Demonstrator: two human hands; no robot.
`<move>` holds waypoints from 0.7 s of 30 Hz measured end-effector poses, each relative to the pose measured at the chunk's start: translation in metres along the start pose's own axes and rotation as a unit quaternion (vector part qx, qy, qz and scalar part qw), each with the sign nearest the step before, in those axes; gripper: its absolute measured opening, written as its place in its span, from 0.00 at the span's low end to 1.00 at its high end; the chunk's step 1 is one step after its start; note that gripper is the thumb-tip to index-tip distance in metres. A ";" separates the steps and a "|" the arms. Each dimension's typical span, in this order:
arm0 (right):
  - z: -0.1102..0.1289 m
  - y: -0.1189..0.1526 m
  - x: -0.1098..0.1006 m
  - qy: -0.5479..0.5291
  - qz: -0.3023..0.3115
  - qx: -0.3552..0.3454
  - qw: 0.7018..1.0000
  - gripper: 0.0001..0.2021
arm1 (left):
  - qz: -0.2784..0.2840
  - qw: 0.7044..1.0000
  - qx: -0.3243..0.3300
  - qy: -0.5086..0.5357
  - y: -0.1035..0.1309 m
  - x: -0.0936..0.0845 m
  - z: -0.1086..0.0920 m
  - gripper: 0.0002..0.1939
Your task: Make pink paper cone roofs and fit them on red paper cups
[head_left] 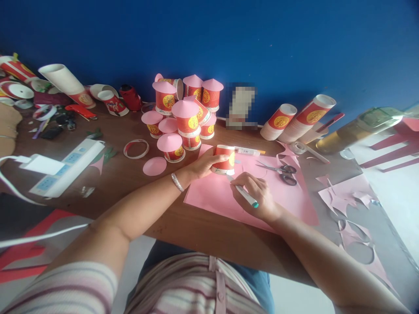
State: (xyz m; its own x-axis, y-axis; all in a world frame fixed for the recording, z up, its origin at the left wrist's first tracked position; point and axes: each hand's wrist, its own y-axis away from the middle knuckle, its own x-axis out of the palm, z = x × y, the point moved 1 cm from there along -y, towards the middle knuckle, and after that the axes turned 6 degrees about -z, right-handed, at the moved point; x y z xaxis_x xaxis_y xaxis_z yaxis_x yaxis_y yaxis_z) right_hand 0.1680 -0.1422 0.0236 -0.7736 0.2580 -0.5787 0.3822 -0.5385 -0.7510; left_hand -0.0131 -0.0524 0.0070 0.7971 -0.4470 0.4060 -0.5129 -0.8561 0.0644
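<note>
My left hand [207, 163] is wrapped round a red and white paper cup [225, 160], held upright over the pink paper sheets [212, 192]. My right hand [257, 194] grips a white marker [246, 196] with a teal end, its other end pointing up toward the cup's lower rim. Scissors [281, 170] with black handles lie on the pink sheets to the right, and another white marker [248, 151] rests behind the cup. Left of the cup stand several red cups with pink cone tops [186, 114].
A flat pink disc [154, 166], a paper ring [136, 149] and a power strip [68, 168] lie to the left. Stacked cups [307, 117], a tape roll [298, 148] and a gold bottle [358, 128] are at the right, with pink scraps [342, 194] nearer.
</note>
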 end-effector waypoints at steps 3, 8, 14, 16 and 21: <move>0.001 -0.001 0.000 -0.024 -0.001 0.024 0.999 0.06 | 0.006 1.000 -0.002 0.002 0.000 -0.001 0.001 0.15; 0.000 -0.001 -0.001 -0.031 -0.001 0.039 0.999 0.06 | 0.012 1.000 -0.004 0.000 0.000 -0.001 0.000 0.17; -0.001 0.000 -0.001 -0.014 -0.012 0.021 1.000 0.06 | 0.001 1.000 -0.003 -0.005 0.000 -0.001 0.000 0.17; -0.003 0.001 -0.001 -0.011 -0.014 0.013 1.000 0.07 | 0.007 1.000 0.001 -0.009 0.000 0.000 -0.001 0.15; -0.003 0.001 0.001 -0.008 -0.017 -0.008 1.000 0.08 | 0.007 1.000 0.005 -0.012 0.003 0.002 -0.005 0.13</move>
State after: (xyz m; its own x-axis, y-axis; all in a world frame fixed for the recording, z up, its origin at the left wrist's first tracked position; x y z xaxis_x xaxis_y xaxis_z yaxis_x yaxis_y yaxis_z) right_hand 0.1695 -0.1401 0.0215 -0.7939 0.2626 -0.5484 0.3638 -0.5175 -0.7745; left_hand -0.0143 -0.0549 0.0125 0.7976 -0.4640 0.3854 -0.5204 -0.8524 0.0509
